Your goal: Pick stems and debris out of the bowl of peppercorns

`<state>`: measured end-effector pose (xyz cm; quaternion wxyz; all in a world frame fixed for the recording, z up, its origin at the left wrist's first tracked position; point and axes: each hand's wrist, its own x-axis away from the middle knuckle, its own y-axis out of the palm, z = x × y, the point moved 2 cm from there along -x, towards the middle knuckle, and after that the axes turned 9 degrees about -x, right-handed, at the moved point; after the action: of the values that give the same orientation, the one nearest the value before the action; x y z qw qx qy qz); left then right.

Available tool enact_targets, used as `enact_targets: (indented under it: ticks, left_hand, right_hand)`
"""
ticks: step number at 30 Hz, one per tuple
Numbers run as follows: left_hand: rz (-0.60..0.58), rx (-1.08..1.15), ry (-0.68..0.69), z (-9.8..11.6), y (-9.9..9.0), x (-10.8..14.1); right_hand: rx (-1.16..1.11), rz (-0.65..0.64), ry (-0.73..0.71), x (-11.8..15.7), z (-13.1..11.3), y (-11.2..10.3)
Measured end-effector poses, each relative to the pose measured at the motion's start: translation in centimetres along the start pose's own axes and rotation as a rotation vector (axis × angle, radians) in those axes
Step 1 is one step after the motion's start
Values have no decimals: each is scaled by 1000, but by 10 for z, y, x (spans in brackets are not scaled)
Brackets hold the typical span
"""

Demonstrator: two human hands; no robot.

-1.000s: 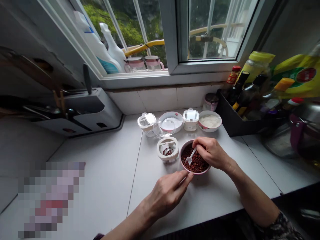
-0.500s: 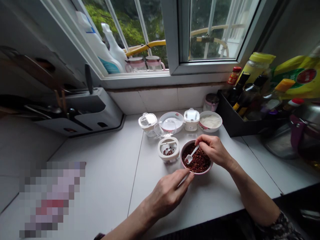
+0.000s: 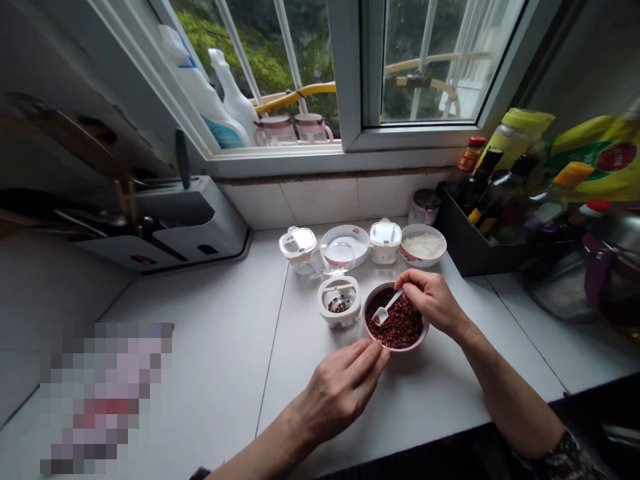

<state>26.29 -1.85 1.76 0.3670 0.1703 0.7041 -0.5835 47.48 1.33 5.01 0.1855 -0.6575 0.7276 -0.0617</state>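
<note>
Two bare hands at a small pink-rimmed ceramic bowl (image 3: 395, 349) of dark red dried spice (image 3: 403, 323) on a white countertop (image 3: 210, 347).
The right hand (image 3: 433, 303) pinches a small white plastic spoon (image 3: 385, 308) in the spice. The left hand (image 3: 340, 393) curls, fingertips at the rim, any hold unclear. A square white jar (image 3: 339, 301) stands just beside; open counter reaches the front edge.

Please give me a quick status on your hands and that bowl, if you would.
Right hand: white scoop in dried red peppercorns. Left hand: at pink-rimmed bowl. White spice jar close beside.
</note>
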Motion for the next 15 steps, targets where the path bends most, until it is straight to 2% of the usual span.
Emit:
enact_targets:
  ticks: [15]
  left_hand:
    - [-43, -91, 70, 2, -4, -1]
  right_hand:
    - [-58, 30, 71, -2, 0, -2]
